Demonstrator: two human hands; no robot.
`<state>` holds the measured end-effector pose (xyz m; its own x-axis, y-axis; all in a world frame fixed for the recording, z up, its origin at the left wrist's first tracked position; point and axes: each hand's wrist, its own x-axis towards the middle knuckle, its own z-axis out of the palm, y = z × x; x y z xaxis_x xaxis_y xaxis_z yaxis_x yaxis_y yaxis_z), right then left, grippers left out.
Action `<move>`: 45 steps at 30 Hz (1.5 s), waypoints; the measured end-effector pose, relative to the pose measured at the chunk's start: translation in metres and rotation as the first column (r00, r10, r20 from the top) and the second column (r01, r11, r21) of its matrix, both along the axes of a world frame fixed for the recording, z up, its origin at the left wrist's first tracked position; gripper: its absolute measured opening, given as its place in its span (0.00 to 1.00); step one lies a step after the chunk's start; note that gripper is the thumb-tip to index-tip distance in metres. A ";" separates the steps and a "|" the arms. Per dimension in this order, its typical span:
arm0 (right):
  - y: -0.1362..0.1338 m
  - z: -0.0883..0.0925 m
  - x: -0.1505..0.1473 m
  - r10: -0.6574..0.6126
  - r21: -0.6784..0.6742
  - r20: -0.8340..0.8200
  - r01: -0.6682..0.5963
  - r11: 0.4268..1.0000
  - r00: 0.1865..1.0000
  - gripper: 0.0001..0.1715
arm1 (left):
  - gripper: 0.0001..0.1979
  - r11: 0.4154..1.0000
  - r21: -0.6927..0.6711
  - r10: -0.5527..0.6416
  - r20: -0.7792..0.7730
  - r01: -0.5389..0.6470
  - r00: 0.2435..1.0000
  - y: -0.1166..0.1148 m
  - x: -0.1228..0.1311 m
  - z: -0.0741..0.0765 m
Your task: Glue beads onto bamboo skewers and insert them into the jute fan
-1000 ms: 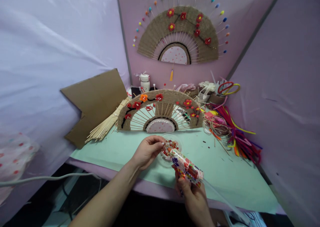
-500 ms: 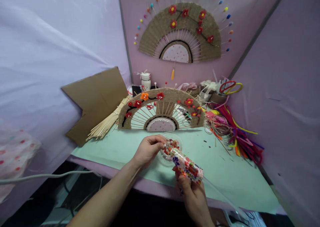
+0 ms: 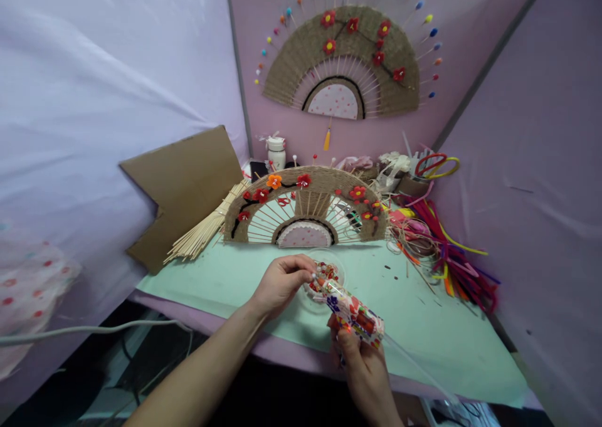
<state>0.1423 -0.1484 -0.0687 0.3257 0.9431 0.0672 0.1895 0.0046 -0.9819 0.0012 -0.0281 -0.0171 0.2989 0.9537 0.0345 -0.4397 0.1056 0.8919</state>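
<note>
My right hand is wrapped round the grip of a glue gun covered in a flowery pattern, with a clear glue stick trailing from its back end. My left hand pinches a small white bead between thumb and forefinger. The gun's orange nozzle points at the bead and is close to or touching it; I cannot tell which. Below both lies a clear round dish of red, amber and clear beads. Just behind the dish stands a twine-woven fan with red and orange flowers.
A larger fan hangs on the back wall. Bamboo sticks and a cardboard sheet are at left. Coloured pipe cleaners, twine and scissors crowd the right. A white cable runs past the table's left front.
The view has shifted slightly, so everything sits a little further right. Both hands keep the same hold, with the nozzle still at the bead.
</note>
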 end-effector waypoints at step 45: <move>0.003 0.002 0.002 0.056 -0.038 0.008 -0.055 0.998 0.998 0.33 | 0.16 1.000 0.015 -0.015 -0.063 0.016 0.998 0.002 0.001 0.001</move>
